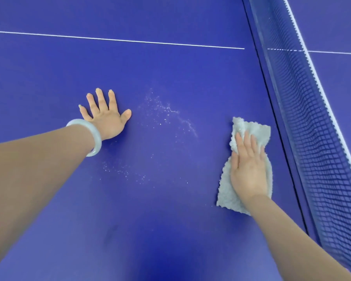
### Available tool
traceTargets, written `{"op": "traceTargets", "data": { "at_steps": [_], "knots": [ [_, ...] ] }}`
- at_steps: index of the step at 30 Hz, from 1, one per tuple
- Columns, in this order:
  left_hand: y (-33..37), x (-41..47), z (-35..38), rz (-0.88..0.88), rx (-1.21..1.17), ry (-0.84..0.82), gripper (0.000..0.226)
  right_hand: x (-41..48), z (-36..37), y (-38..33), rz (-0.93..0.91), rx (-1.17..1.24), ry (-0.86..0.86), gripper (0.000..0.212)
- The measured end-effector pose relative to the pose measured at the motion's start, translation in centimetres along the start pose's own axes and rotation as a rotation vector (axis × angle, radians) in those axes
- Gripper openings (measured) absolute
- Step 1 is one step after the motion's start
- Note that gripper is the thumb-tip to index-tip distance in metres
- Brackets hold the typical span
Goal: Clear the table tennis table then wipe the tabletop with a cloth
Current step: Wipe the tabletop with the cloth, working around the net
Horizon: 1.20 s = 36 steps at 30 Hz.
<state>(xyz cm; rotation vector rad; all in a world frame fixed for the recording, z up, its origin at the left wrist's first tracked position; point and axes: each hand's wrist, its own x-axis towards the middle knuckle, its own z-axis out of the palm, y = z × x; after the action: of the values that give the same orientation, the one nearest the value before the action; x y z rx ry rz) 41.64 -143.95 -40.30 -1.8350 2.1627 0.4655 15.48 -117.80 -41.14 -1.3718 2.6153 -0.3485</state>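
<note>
The right hand (pixel 248 169) lies flat on the cloth (pixel 249 130), fingers straight and close together, pressing the pale, fluffy rag onto the tabletop (pixel 170 67) rather than gripping it — a flat palm spreads the pressure, which suits wiping. The cloth sits just beside the net (pixel 304 122), on the near half of the table, partly bunched under the fingers. The left hand (pixel 105 114) rests well apart from it, fingers spread and straight on the bare blue surface, holding nothing; judging by the reach of the arm, it serves as a brace for leaning over. A pale bangle (pixel 93 136) circles that wrist. Between the two hands lies a scatter of white specks (pixel 162 110) and a faint smear, so that patch looks not yet wiped — the clearing seems done, since nothing else stands on the visible tabletop
</note>
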Motion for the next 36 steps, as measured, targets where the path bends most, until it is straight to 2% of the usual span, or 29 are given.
{"op": "traceTargets", "data": {
  "at_steps": [3,5,8,11,13,16,19,20,22,24,26,28,29,31,33,36],
  "knots": [
    [-0.2,-0.2,-0.1,0.007,-0.008,-0.017,0.076,-2.6,2.4,-6.2,-0.295,-0.048,-0.049,0.060],
    [-0.7,-0.2,-0.4,0.036,-0.040,-0.016,0.075,-3.0,2.4,-6.5,-0.338,0.053,-0.146,0.055],
    [-2.8,-0.6,-0.8,0.144,-0.058,0.008,0.065,-3.6,0.7,-1.3,-0.174,0.079,-0.088,0.053],
    [-6.2,-2.1,0.2,0.298,0.071,0.053,0.055,-5.0,-1.4,4.7,0.061,0.044,0.001,0.053],
    [-8.1,-4.3,1.6,0.282,0.000,0.055,0.055,-5.5,-1.9,6.4,0.125,0.013,-0.001,0.053],
    [-10.0,-8.1,3.6,0.232,-0.103,0.095,0.057,-5.3,-1.2,4.5,0.177,0.008,-0.006,0.054],
    [-11.9,-11.1,5.0,0.216,-0.079,0.159,0.082,-6.5,0.9,-1.7,0.056,-0.030,-0.016,0.055],
    [-12.3,-11.8,5.4,0.223,-0.064,0.193,0.082,-7.3,1.9,-3.6,-0.009,-0.032,-0.030,0.055],
    [-12.3,-12.8,6.0,0.230,-0.023,0.267,0.066,-8.3,3.1,-6.0,-0.144,-0.011,-0.062,0.056],
    [-11.8,-13.0,6.0,0.213,-0.003,0.293,0.064,-8.2,2.6,-5.4,-0.218,-0.054,-0.072,0.055],
    [-11.7,-13.0,6.0,0.209,0.009,0.302,0.066,-8.3,1.5,-2.2,-0.106,-0.142,-0.003,0.055],
    [-11.8,-12.9,6.3,0.208,0.024,0.313,0.067,-9.9,0.4,1.0,0.191,-0.023,0.069,0.056],
    [-11.9,-12.8,6.3,0.206,0.021,0.313,0.066,-11.2,0.3,1.3,0.304,0.001,0.099,0.056],
    [-12.0,-12.7,6.4,0.199,0.016,0.318,0.065,-14.0,1.1,-1.5,0.389,-0.048,0.132,0.054],
    [-11.9,-12.7,6.5,0.203,0.004,0.323,0.064,-15.7,2.5,-6.0,0.318,-0.074,0.095,0.054],
    [-11.8,-12.8,6.5,0.208,-0.027,0.329,0.062,-15.4,4.2,-10.8,0.044,-0.027,-0.048,0.057]
  ]
}}
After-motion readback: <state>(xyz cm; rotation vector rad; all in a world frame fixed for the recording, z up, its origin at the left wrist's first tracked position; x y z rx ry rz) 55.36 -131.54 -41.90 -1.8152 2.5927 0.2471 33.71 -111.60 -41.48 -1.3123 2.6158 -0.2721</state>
